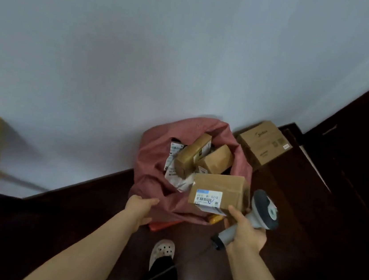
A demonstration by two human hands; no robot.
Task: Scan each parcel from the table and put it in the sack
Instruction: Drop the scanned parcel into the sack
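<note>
sack (153, 159) – matt red cloth | parcel (219, 190) – brown cardboard, paper label | scanner (263, 210) – grey plastic

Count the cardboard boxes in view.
4. Two lie in the pink sack: a long box and a squarer box. A labelled box sits at its mouth by the right hand. A bigger box stands by the wall. Others may be buried.
</note>
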